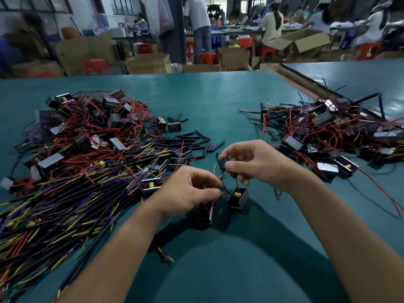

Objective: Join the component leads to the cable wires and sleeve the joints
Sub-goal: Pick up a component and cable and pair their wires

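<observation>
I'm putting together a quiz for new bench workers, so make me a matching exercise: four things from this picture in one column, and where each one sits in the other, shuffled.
Things:
1. cable pile
2. loose black sleeves
3. yellow-topped component
4. open cardboard box

Places:
A. off the table, in the background
B. table centre, farther out
C. left side of the table
D. middle of the table, nearest the person

Pairs: 1-C, 2-B, 3-D, 4-A
</observation>
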